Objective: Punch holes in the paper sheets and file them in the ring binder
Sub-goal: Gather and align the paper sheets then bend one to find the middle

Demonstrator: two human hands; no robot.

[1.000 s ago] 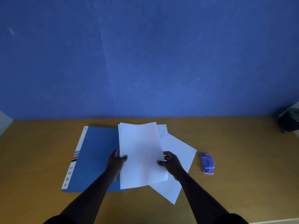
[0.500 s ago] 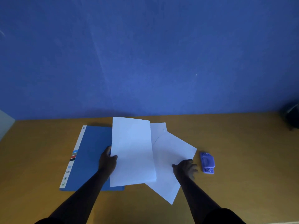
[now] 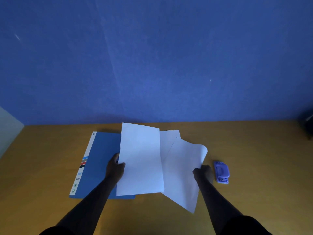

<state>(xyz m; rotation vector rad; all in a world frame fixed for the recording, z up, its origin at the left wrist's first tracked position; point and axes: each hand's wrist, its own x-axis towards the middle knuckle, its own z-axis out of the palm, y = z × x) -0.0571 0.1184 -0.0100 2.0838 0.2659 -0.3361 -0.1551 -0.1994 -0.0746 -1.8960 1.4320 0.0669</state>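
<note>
Before you lies a yellow-brown wooden table (image 3: 50, 167) against a blue wall (image 3: 152, 56); a dark object (image 3: 307, 122), partly cut off, sits at the far right edge.

White sheets (image 3: 140, 160) over closed blue binder (image 3: 100, 165)

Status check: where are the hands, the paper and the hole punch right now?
Left hand grips sheet stack over closed binder. Right hand lifts loose sheet by its edge. Hole punch untouched, right of it. Nothing blocking.
</note>
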